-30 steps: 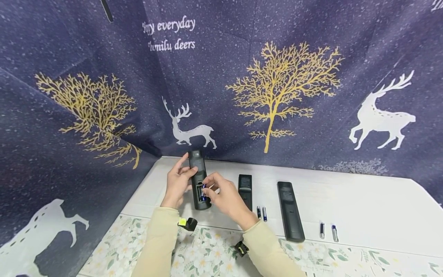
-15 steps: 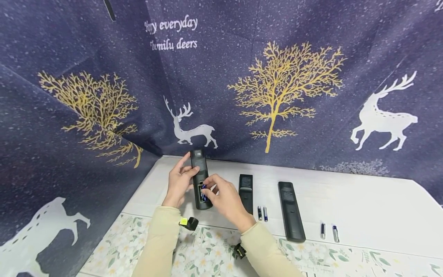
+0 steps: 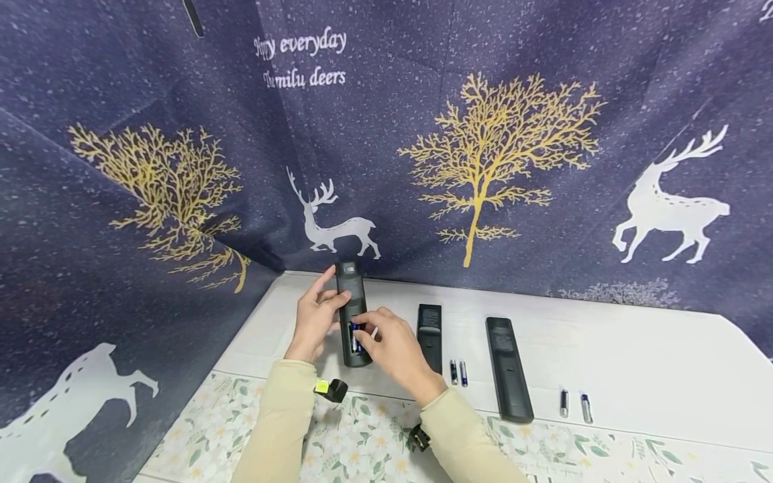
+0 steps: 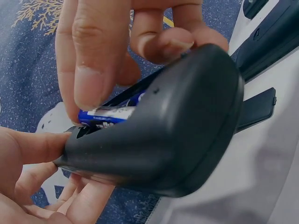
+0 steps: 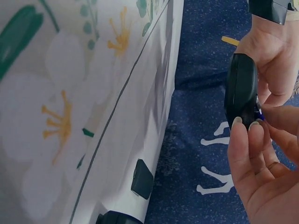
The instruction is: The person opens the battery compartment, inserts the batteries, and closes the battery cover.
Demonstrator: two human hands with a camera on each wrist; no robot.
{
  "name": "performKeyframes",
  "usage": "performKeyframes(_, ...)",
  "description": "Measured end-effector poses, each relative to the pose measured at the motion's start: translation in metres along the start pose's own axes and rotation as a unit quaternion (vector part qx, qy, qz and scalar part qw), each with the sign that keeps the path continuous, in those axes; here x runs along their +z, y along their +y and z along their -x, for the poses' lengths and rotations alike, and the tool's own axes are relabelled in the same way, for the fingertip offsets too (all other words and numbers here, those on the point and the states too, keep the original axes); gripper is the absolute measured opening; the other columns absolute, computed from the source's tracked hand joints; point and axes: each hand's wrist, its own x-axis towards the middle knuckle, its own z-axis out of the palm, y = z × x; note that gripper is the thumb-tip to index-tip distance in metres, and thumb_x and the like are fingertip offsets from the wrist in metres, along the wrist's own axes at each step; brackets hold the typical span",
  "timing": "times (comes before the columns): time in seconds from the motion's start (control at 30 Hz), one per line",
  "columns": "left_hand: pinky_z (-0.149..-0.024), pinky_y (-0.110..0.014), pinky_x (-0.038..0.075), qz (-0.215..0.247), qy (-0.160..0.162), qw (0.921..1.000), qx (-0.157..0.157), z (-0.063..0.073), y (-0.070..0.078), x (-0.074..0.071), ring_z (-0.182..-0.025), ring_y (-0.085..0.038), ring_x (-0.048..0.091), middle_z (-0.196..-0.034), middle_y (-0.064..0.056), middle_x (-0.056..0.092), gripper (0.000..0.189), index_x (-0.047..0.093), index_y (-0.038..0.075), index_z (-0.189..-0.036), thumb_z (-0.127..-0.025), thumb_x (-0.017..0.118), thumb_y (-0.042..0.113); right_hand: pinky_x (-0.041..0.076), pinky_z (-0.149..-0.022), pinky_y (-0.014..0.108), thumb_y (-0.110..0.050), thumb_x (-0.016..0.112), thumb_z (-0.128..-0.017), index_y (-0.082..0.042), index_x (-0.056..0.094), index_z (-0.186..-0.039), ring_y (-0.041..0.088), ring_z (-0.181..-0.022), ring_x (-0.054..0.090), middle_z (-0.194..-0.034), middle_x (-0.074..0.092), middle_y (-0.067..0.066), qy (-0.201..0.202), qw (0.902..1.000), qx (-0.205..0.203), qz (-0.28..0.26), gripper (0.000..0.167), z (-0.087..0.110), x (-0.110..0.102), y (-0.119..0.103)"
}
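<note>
Face down in my left hand (image 3: 311, 322) is a black remote control (image 3: 356, 285), tilted up above the table with its battery compartment uncovered. My left fingers and thumb grip it along its sides. My right hand (image 3: 392, 349) pinches a blue-and-silver battery (image 4: 105, 115) between thumb and forefinger at the compartment. One end of this battery sits up near the compartment's edge in the left wrist view. Behind it, a bit of more blue shows inside, mostly hidden by the remote's wall. In the right wrist view, the remote's end hides most of the compartment.
Two more black remotes, a shorter one (image 3: 429, 335) and a longer one (image 3: 509, 369), lie face down to the right. Battery pairs (image 3: 463, 373) (image 3: 586, 408) lie beside them. A small dark cover (image 4: 258, 110) lies on the white tabletop (image 3: 652, 362). A printed curtain (image 3: 386, 134) hangs behind.
The remote has shifted slightly right in the head view. The battery under my right fingers now lies straighter along the compartment. Both hands keep their holds.
</note>
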Motion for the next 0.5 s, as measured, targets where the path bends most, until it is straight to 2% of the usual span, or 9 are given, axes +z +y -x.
performKeyframes(0.1,-0.09,-0.047,0.061,0.002,-0.002,1.0,-0.001,0.0002,0.0,0.0004,-0.121,-0.033,0.063,-0.143,-0.017,0.06,0.068,0.044,0.034,-0.164,-0.104,0.072,0.017,0.051,-0.061,0.026,-0.014,0.074,-0.103,-0.011,0.076,-0.126,0.007,-0.071,0.055,-0.095,0.062,-0.005,0.005,0.9999,0.013,-0.008,0.024,0.0002,-0.0006,0.0008)
performKeyframes(0.2,-0.094,-0.052,0.059,0.01,-0.002,1.0,0.001,0.0003,0.0,0.0011,-0.122,-0.036,0.064,-0.142,-0.019,0.061,0.068,0.045,0.033,-0.163,-0.103,0.072,0.014,0.052,-0.064,0.028,-0.016,0.072,-0.104,-0.009,0.073,-0.129,0.011,-0.076,0.058,-0.101,0.064,-0.001,0.033,0.9983,0.042,-0.024,0.026,-0.0006,-0.0007,0.0013)
performKeyframes(0.33,-0.096,-0.057,0.058,0.016,-0.004,0.9999,0.003,-0.0001,0.0,0.0022,-0.122,-0.038,0.066,-0.14,-0.02,0.062,0.069,0.046,0.033,-0.163,-0.103,0.072,0.011,0.056,-0.072,0.035,-0.019,0.069,-0.105,-0.002,0.065,-0.137,0.019,-0.088,0.064,-0.116,0.066,0.009,0.064,0.9908,0.093,-0.075,0.036,-0.0019,-0.0004,0.0024)
performKeyframes(0.4,-0.097,-0.058,0.057,0.015,-0.006,0.9999,0.003,-0.0001,0.0,0.0025,-0.122,-0.038,0.065,-0.14,-0.02,0.063,0.069,0.046,0.033,-0.163,-0.102,0.072,0.011,0.058,-0.074,0.037,-0.024,0.068,-0.106,-0.002,0.058,-0.145,0.021,-0.091,0.067,-0.123,0.066,0.013,0.054,0.9841,0.123,-0.117,0.046,-0.0021,0.0,0.0033)
performKeyframes(0.5,-0.098,-0.059,0.056,0.017,-0.012,0.9998,0.003,-0.0003,-0.0004,0.0027,-0.122,-0.038,0.065,-0.14,-0.02,0.063,0.07,0.045,0.033,-0.163,-0.103,0.071,0.011,0.059,-0.072,0.039,-0.033,0.066,-0.107,-0.008,0.049,-0.156,0.021,-0.092,0.069,-0.13,0.064,0.014,0.024,0.971,0.166,-0.171,0.057,-0.0021,0.0009,0.0038)
